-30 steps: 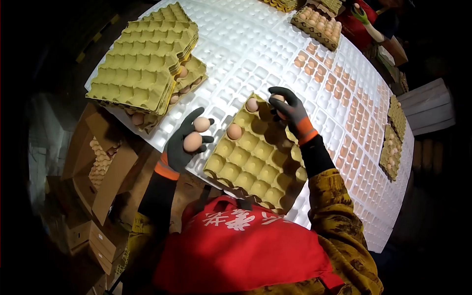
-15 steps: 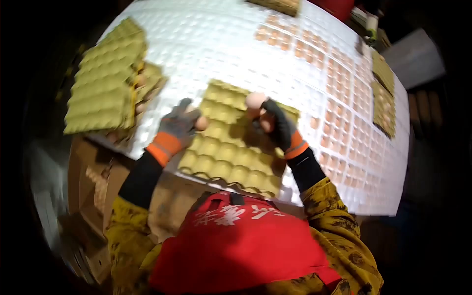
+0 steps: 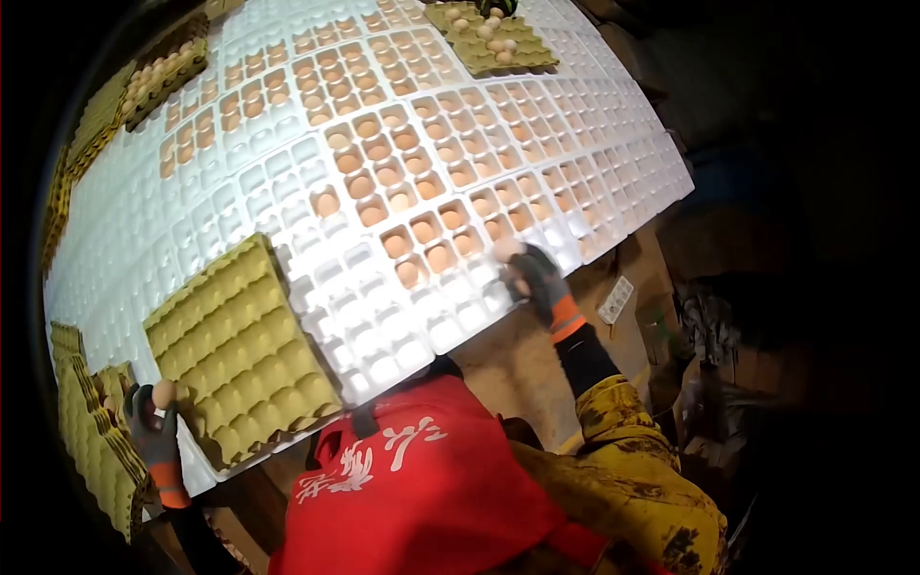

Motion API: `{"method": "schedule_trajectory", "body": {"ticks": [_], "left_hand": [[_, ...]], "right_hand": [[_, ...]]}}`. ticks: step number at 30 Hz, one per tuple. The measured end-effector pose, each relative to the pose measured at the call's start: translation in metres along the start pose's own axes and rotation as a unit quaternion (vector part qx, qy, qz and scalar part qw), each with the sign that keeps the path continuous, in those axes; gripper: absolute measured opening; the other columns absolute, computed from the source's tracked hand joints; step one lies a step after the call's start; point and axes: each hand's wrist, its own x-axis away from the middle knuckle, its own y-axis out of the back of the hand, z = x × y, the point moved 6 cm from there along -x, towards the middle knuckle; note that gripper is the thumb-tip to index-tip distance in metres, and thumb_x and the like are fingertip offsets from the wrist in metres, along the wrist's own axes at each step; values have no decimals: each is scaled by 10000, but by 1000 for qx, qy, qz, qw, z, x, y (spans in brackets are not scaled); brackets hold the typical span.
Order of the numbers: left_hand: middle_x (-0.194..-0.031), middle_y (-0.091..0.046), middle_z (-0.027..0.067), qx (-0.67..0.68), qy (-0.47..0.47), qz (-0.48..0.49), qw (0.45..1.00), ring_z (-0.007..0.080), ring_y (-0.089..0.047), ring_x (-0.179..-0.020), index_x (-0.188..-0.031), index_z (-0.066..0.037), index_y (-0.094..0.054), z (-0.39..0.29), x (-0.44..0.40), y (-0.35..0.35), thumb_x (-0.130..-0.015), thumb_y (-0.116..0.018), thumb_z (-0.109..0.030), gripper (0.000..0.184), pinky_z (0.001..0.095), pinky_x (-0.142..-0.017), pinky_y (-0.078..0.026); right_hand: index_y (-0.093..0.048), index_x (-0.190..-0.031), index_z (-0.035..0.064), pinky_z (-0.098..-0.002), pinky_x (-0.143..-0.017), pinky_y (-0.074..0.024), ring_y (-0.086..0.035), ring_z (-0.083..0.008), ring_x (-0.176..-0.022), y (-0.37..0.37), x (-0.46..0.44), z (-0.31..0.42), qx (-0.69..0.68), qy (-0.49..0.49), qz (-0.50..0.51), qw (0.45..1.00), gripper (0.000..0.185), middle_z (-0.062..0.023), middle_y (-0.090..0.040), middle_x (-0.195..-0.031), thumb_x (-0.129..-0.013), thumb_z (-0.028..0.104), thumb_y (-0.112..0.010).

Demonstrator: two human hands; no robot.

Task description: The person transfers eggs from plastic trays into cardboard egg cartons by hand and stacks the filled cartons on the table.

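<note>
At the lower left, my left hand (image 3: 156, 426), in a dark glove with an orange cuff, has its fingers closed round an egg (image 3: 164, 393). Beside it lies a yellow-green pulp tray (image 3: 244, 350) whose cups hold no eggs. My right hand (image 3: 539, 282), gloved the same way, is over the front edge of the white trays (image 3: 402, 316), its fingers closed on an egg (image 3: 507, 250); another egg shows partly beneath. Filled white compartments (image 3: 438, 258) of brown eggs are to its left.
Stacked pulp trays (image 3: 91, 441) stand at the far left. A pulp tray with several eggs (image 3: 494, 40) is at the top, a dark glove touching its edge. Another egg-filled tray (image 3: 168, 72) is at the upper left. A small white carton (image 3: 615, 300) lies beyond the front edge.
The view has swung right. The eggs that lay in the near pulp tray are gone from it. My right hand has moved right, off that tray to the white trays, with eggs in it.
</note>
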Motion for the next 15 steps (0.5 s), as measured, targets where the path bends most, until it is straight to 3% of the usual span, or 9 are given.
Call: {"method": "schedule_trajectory", "body": {"ticks": [2, 6, 7, 8, 10, 12, 13, 14, 15], "left_hand": [[-1257, -621, 100, 66, 1, -25, 998, 252, -588, -1164, -1271, -21, -594, -22, 1, 1, -841, -755, -59, 462, 372, -1013, -447], [-1298, -579, 107, 147, -28, 31, 988, 246, -583, -1159, -1231, -31, -600, -194, -1, -65, -826, -741, -24, 428, 358, -1003, -455], [-1325, -552, 109, 134, -95, 49, 985, 251, -588, -1150, -1211, -35, -610, -248, -4, -83, -794, -770, -29, 447, 357, -973, -476], [-1353, -522, 114, 220, -72, 61, 971, 246, -594, -1147, -1201, -37, -622, -285, 0, -110, -760, -801, -36, 476, 351, -938, -504], [-1355, -491, 118, 198, -88, 132, 967, 221, -612, -1121, -1205, -41, -629, -351, 8, -151, -753, -807, -27, 486, 338, -927, -527], [-1318, -506, 144, 268, -74, 146, 949, 238, -633, -1059, -1193, -45, -635, -385, 20, -195, -757, -826, -72, 477, 334, -888, -531], [-1286, -527, 142, 217, -124, 130, 959, 247, -651, -1023, -1176, -54, -641, -407, 23, -208, -739, -847, -103, 485, 327, -857, -540], [-1271, -528, 103, 238, -59, 188, 951, 202, -631, -1053, -1165, -15, -637, -424, 28, -227, -729, -843, -63, 484, 311, -870, -525], [-1240, -537, 96, 239, -88, 182, 950, 193, -642, -1012, -1151, -37, -647, -448, 29, -242, -732, -853, -93, 471, 299, -843, -527]], "right_hand": [[-641, -1199, 87, -284, -464, -450, -552, -101, -553, 86, -9, 14, 53, 35, -201, 977, 381, -26, -634, -830, -875, 238, -772], [-671, -1159, 126, -397, -716, -553, -660, -252, -849, 221, -77, 18, 319, 127, -284, 895, 418, -89, -653, -1084, -833, 347, -812], [-671, -1169, 146, -432, -851, -537, -637, -315, -1025, 214, -74, 36, 465, 167, -306, 813, 442, -92, -590, -1244, -816, 380, -799], [-673, -1168, 154, -436, -857, -536, -635, -322, -1035, 203, -70, 49, 514, 150, -294, 792, 434, -92, -579, -1257, -815, 378, -790], [-675, -1165, 171, -444, -869, -536, -632, -337, -1055, 185, -68, 63, 603, 117, -267, 742, 418, -91, -556, -1283, -814, 376, -772], [-680, -1181, 158, -427, -935, -518, -615, -322, -1137, 174, -64, 60, 548, 234, -250, 763, 372, -98, -564, -1283, -839, 285, -752], [-685, -1189, 147, -415, -956, -508, -612, -315, -1155, 166, -69, 51, 464, 279, -193, 819, 346, -108, -578, -1290, -857, 228, -740], [-689, -1196, 136, -403, -976, -497, -609, -309, -1173, 158, -73, 44, 373, 318, -134, 861, 326, -117, -592, -1298, -875, 170, -729], [-690, -1208, 127, -388, -1000, -479, -599, -305, -1188, 146, -76, 39, 327, 309, -92, 888, 320, -127, -610, -1290, -889, 126, -711]]}}
